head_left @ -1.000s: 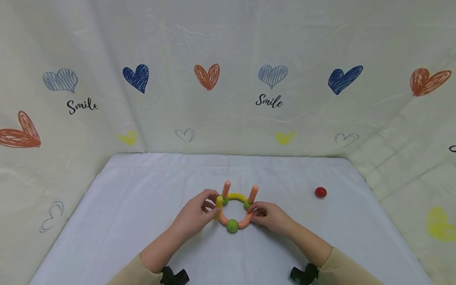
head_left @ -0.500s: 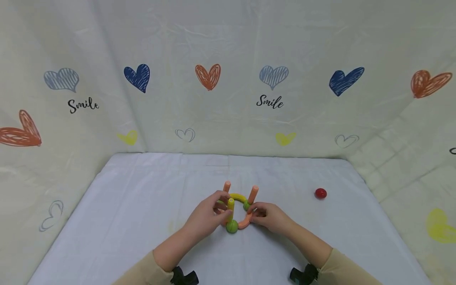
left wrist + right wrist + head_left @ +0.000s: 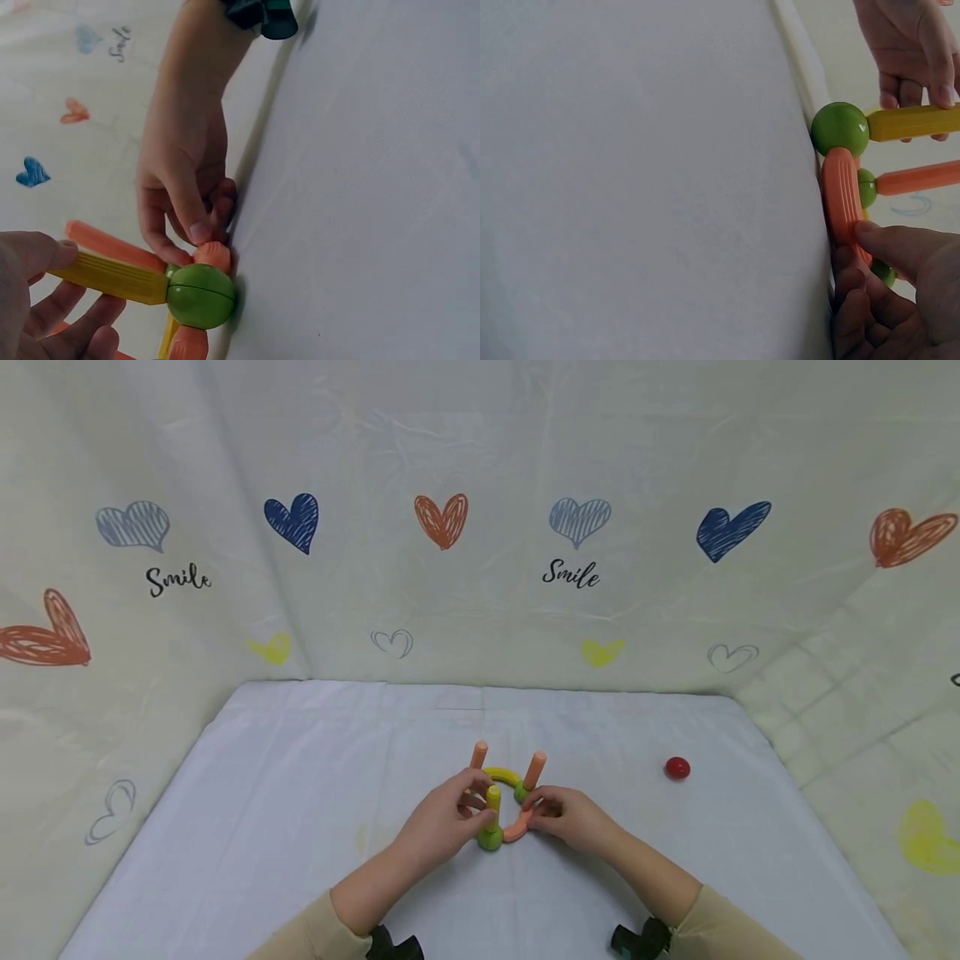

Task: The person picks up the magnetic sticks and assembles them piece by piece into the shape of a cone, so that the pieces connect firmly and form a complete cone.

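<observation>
A ring of curved orange and yellow rods joined by green balls lies mid-table. My left hand (image 3: 448, 814) pinches a yellow rod (image 3: 112, 277) between thumb and fingers. That rod stands upright with its lower end on the nearest green ball (image 3: 201, 295). On the ring's right side, my right hand (image 3: 572, 817) pinches a curved orange rod (image 3: 841, 196) between thumb and fingers. Two straight orange rods (image 3: 535, 770) rise from the farther balls. The left hand hides the ring's left side in the head view.
A red ball (image 3: 677, 767) lies toward the right of the table, which a white cloth (image 3: 300, 760) covers. A pale curtain (image 3: 495, 435) printed with hearts hangs behind and at both sides. Black camera mounts sit on both wrists.
My left hand has moved right and slightly nearer with the yellow rod, from the ring's left side onto the near green ball. The right hand has stayed in place.
</observation>
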Demonstrator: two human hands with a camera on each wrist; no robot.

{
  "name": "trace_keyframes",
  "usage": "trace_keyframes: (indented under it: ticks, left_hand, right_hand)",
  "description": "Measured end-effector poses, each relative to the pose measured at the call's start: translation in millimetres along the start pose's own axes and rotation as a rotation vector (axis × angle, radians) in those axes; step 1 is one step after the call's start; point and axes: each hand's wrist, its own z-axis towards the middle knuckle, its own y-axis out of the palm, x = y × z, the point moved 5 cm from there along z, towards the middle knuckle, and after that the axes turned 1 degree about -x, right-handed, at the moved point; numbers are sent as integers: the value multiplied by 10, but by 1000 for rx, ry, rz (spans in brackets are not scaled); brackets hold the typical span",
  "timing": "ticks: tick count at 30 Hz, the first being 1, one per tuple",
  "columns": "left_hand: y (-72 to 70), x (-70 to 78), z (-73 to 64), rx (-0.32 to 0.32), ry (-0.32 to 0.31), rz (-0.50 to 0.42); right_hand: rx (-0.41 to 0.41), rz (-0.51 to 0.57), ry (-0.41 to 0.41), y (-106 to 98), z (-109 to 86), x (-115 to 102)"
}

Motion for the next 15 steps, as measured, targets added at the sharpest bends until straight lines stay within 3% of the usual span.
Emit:
trace_keyframes:
  ticks: [15]
  left_hand:
    - [62, 39, 19, 2, 64, 76]
  right_hand:
    - [5, 19, -13, 2, -13, 1]
